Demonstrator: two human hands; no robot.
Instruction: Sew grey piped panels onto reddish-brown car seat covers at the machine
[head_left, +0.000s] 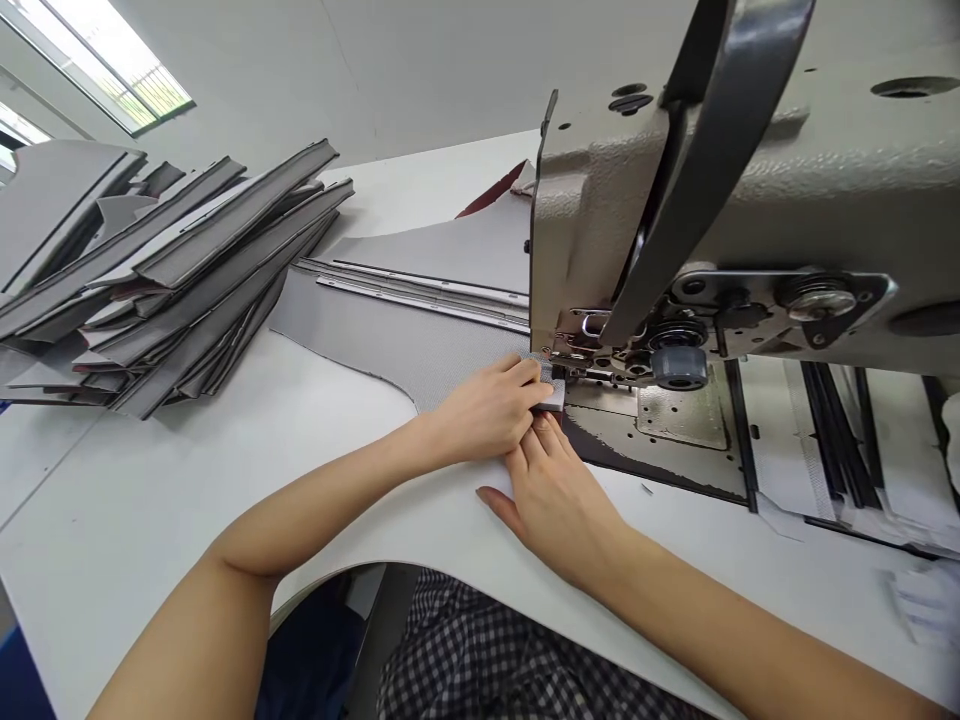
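A grey fabric panel [420,345] with stiff dark-edged strips lies on the white table, its right end by the needle area of the sewing machine [720,210]. My left hand [487,405] is closed on the panel's near right edge, fingers curled beside the presser foot. A small folded grey flap [553,396] shows at its fingertips. Just below, my right hand [562,495] lies flat, its fingers stretched to the panel's edge and touching my left hand. Its thumb is spread apart over the table. The tips of several fingers are hidden.
Stacked grey fabric pieces [225,250] with dark edges lie at the left. Right of the machine's metal bed [686,420] are white and black strips [840,430]. A thread scrap [646,489] lies near the bed. The table's curved front edge [375,566] is close to my body.
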